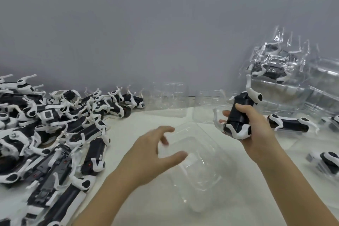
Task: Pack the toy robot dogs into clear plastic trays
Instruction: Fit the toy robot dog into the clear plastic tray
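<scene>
We see tray (201,176) on table (139,126), near centre. Left hand (152,154) at its left edge, fingers spread apart, contact too blurred to tell. Right hand (256,130) clamped on dog (238,113), above tray's far right corner. Dog pile (55,124) left. We note empty trays (168,99) behind, packed trays (271,68) far right.

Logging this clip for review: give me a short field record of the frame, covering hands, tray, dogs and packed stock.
left hand: at the left rim of the clear tray, fingers spread; grip unclear from blur
right hand: grips a toy robot dog, held off the table
clear tray: empty, on the table between the hands
unpacked dogs: heaped pile at the left
packed trays: stacked at the far right
spare trays: empty, at the back by the wall
</scene>
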### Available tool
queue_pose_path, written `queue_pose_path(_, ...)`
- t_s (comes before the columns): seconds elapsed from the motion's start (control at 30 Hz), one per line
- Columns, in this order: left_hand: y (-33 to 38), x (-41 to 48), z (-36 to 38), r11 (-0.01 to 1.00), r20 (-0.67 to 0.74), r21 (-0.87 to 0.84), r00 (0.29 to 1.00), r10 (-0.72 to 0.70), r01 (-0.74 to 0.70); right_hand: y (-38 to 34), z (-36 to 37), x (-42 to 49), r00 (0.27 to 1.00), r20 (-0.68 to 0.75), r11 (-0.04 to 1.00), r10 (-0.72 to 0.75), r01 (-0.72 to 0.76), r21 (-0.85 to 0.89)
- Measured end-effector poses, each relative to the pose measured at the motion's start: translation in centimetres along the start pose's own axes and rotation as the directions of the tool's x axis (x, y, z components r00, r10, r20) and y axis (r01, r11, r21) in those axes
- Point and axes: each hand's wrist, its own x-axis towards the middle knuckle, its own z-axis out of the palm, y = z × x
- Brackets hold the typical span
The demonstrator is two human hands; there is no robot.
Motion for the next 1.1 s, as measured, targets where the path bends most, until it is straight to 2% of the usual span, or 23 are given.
queue_pose_path(0.07, -1.3, 0.6, 0.0, 0.991, 0.078, -0.116, 0.994, 0.083, -0.073, 0.2, -0.3, 0.0, 0.998, 0.055, 0.999, 0.016, -0.014, -0.048)
queue_pose_path(0.17, -3.2, 0.9, 1.5, 0.990, 0.205, -0.097, 0.971, 0.120, -0.102, 0.2, -0.6, 0.0, 0.990, 0.142, 0.982, 0.012, 0.015, -0.190)
queue_pose_path(0.27, -4.1, 0.8, 4.5, 0.984, 0.039, 0.008, 0.983, 0.177, -0.178, 0.1, -0.7, 0.2, 0.977, 0.211, 0.924, -0.012, 0.092, -0.371)
queue_pose_path(0.37, -4.2, 0.6, 6.3, 0.971, -0.117, 0.108, 0.967, 0.225, -0.213, 0.3, -0.3, 0.9, 0.974, 0.221, 0.852, -0.042, 0.150, -0.501)
queue_pose_path(0.43, -4.2, 0.8, 6.3, 0.984, -0.220, 0.017, 0.959, 0.177, -0.177, 0.6, 0.2, 1.6, 0.955, 0.285, 0.785, -0.079, 0.236, -0.573)
queue_pose_path(0.5, -4.1, 1.9, 5.9, 0.965, -0.278, -0.241, 0.960, 0.037, -0.107, 0.9, 0.6, 2.4, 0.920, 0.374, 0.672, -0.112, 0.348, -0.654)
queue_pose_path(0.57, -3.5, 3.2, 5.6, 0.866, -0.186, -0.500, 0.979, -0.087, -0.018, 1.1, 1.1, 3.2, 0.881, 0.464, 0.550, -0.092, 0.434, -0.714)
queue_pose_path(0.63, -3.4, 4.4, 6.0, 0.770, -0.066, -0.638, 0.995, -0.080, 0.020, 1.4, 1.6, 3.8, 0.850, 0.526, 0.472, -0.019, 0.472, -0.745)
queue_pose_path(0.77, -5.1, 5.5, 7.1, 0.739, -0.027, -0.672, 0.996, -0.084, 0.044, 2.3, 1.6, 4.8, 0.797, 0.582, 0.299, 0.161, 0.523, -0.798)
queue_pose_path(0.93, -5.8, 5.9, 6.8, 0.695, -0.023, -0.718, 0.996, -0.082, 0.040, 3.6, 1.4, 5.1, 0.783, 0.578, 0.151, 0.229, 0.558, -0.816)
queue_pose_path(1.0, -5.7, 5.8, 6.8, 0.682, -0.014, -0.730, 0.997, -0.077, 0.042, 4.4, 1.4, 4.9, 0.756, 0.622, -0.009, 0.204, 0.637, -0.771)
queue_pose_path(1.07, -5.8, 5.8, 6.7, 0.667, -0.004, -0.743, 0.996, -0.084, 0.053, 4.9, 1.4, 4.9, 0.717, 0.682, -0.267, 0.147, 0.692, -0.670)
queue_pose_path(1.1, -5.8, 5.8, 6.6, 0.664, -0.002, -0.746, 0.996, -0.088, 0.057, 5.0, 1.3, 4.9, 0.703, 0.700, -0.364, 0.128, 0.690, -0.626)
